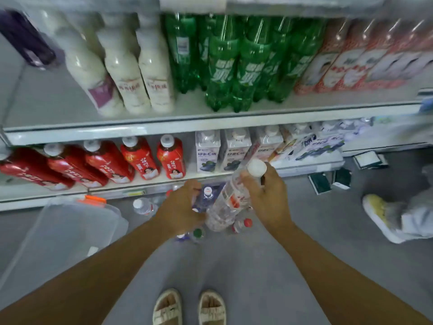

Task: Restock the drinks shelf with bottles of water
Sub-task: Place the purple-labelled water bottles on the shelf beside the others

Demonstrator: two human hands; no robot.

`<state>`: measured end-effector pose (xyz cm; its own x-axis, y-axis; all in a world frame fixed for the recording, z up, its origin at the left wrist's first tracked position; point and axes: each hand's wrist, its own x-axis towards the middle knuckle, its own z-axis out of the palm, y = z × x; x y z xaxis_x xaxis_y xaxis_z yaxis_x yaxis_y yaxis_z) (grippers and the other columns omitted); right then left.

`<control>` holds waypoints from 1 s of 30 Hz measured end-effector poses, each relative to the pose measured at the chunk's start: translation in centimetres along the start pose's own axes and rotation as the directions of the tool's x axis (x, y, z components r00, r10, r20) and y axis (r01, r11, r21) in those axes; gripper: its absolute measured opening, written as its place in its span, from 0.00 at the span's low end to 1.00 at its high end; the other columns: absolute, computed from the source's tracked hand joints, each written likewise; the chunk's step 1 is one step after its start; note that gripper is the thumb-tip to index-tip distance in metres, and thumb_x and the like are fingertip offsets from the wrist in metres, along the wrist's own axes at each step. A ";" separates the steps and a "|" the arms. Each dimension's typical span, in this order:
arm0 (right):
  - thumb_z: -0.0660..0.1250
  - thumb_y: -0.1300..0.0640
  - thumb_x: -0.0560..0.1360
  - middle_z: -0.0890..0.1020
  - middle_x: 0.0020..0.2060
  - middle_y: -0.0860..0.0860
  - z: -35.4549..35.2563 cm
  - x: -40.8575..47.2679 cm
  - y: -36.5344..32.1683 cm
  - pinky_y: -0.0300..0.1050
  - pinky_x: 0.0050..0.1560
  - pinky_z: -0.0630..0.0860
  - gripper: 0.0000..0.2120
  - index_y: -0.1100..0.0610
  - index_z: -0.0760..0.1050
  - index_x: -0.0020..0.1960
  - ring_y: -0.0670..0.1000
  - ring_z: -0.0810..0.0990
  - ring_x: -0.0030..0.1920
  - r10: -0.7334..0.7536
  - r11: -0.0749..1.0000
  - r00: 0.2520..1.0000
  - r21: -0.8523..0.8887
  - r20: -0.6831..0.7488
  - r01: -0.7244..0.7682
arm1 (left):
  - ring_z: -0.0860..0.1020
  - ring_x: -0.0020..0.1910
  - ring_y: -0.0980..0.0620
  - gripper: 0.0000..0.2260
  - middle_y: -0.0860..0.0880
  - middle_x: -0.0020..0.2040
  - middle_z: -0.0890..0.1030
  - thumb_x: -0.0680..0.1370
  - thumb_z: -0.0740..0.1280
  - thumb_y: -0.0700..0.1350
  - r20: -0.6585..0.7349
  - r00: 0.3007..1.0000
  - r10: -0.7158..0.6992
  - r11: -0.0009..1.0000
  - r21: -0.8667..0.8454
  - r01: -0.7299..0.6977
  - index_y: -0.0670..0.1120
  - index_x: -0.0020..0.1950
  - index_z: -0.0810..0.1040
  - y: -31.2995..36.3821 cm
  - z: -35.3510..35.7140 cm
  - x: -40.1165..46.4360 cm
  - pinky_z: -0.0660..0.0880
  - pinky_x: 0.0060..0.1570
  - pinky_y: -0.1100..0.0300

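Note:
My right hand (267, 195) grips the neck of a large clear water bottle (228, 202) with a white cap, held tilted in front of the lower shelf. My left hand (181, 208) curls around a smaller bottle (203, 199) with a blue label, pressed against the big bottle's lower side. More small water bottles lie on the grey floor: one with a white cap (144, 206), one with a red cap (241, 225), one with a green cap (198, 233). The shelf (164, 124) above holds other drinks.
A clear plastic bin (63, 233) with an orange latch lies at the lower left. Red bottles (131, 160) and white cartons (208, 151) fill the lower shelf; milky and green bottles (234, 62) fill the upper one. Another person's shoe (379, 216) is at the right. My sandalled feet (189, 307) stand below.

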<state>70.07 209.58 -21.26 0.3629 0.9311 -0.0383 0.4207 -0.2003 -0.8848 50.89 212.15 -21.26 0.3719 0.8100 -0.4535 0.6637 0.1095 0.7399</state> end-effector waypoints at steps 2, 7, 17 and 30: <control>0.68 0.51 0.75 0.74 0.34 0.43 -2.3 1.3 -4.9 0.27 0.34 0.66 0.09 0.55 0.74 0.49 0.35 0.73 0.34 -0.013 1.000 1.000 0.012 0.025 0.013 | 0.74 0.54 0.52 0.34 0.53 0.53 0.75 0.57 0.74 0.56 -0.006 1.000 -0.007 0.997 -0.074 0.007 0.51 0.60 0.68 3.2 -2.7 -1.6 0.72 0.57 0.55; 0.65 0.49 0.76 0.75 0.35 0.45 -6.8 4.1 -17.3 0.37 0.35 0.67 0.06 0.52 0.74 0.47 0.41 0.72 0.36 -0.089 0.996 0.994 -0.012 0.067 0.090 | 0.73 0.61 0.49 0.40 0.48 0.59 0.74 0.50 0.74 0.57 0.009 1.000 -0.009 0.968 -0.251 0.011 0.54 0.60 0.66 10.5 -9.2 -5.6 0.74 0.59 0.52; 0.65 0.46 0.75 0.73 0.26 0.44 -13.0 5.7 -37.0 0.35 0.30 0.66 0.16 0.53 0.72 0.33 0.41 0.71 0.28 -0.246 0.966 0.963 -0.060 0.107 0.253 | 0.80 0.50 0.52 0.32 0.50 0.55 0.79 0.62 0.80 0.49 -0.109 0.983 0.148 0.916 -0.360 -0.178 0.55 0.61 0.69 23.9 -18.3 -13.3 0.77 0.54 0.54; 0.64 0.41 0.74 0.81 0.45 0.49 -17.1 2.4 -50.8 0.47 0.48 0.76 0.16 0.52 0.77 0.50 0.51 0.79 0.47 -0.379 0.916 0.916 -0.086 0.136 0.392 | 0.80 0.51 0.51 0.27 0.51 0.52 0.80 0.67 0.77 0.45 -0.448 0.875 0.183 0.924 -0.225 -0.308 0.52 0.60 0.68 32.6 -23.4 -20.6 0.75 0.57 0.47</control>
<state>63.79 216.78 31.59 0.0600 0.9697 0.2369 0.5990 0.1549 -0.7856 49.65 212.56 23.81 0.1559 0.9870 -0.0386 0.3530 -0.0191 0.9354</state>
